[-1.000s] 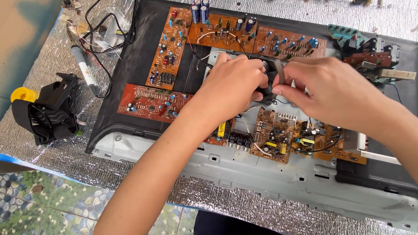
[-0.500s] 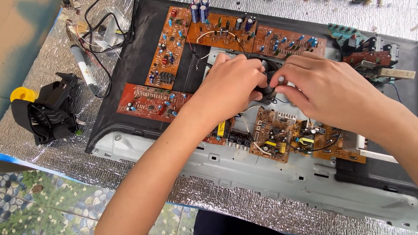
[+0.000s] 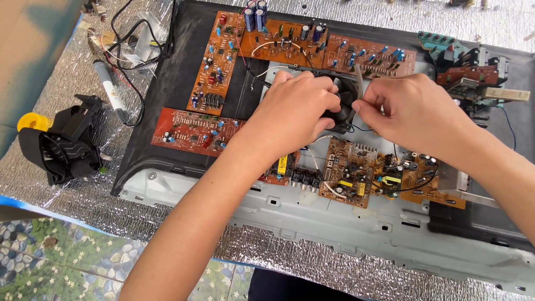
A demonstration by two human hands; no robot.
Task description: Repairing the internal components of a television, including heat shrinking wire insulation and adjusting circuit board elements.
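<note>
My left hand (image 3: 295, 111) is curled over a black round fan (image 3: 341, 100) in the middle of an opened black chassis (image 3: 167, 111). My right hand (image 3: 415, 111) faces it from the right. Its fingertips pinch a thin grey strip (image 3: 361, 83) at the fan's right edge. The two hands almost touch over the fan, and most of the fan is hidden under them. Orange circuit boards lie around the hands: a long one (image 3: 217, 61) to the left, one along the back (image 3: 290, 39), a red-brown one (image 3: 192, 131) at the front left, and a small one (image 3: 348, 173) just below.
A grey metal frame (image 3: 334, 223) runs along the chassis front. On the foil mat (image 3: 67, 212) to the left lie a black plastic part (image 3: 67, 142), a yellow roll (image 3: 30, 120), a grey pen-shaped tool (image 3: 111, 89) and black cables (image 3: 131, 50). More boards (image 3: 473, 75) sit at the right rear.
Both hands stay on the fan. The right hand's fingers have shifted slightly along the fan's right edge; nothing else has moved.
</note>
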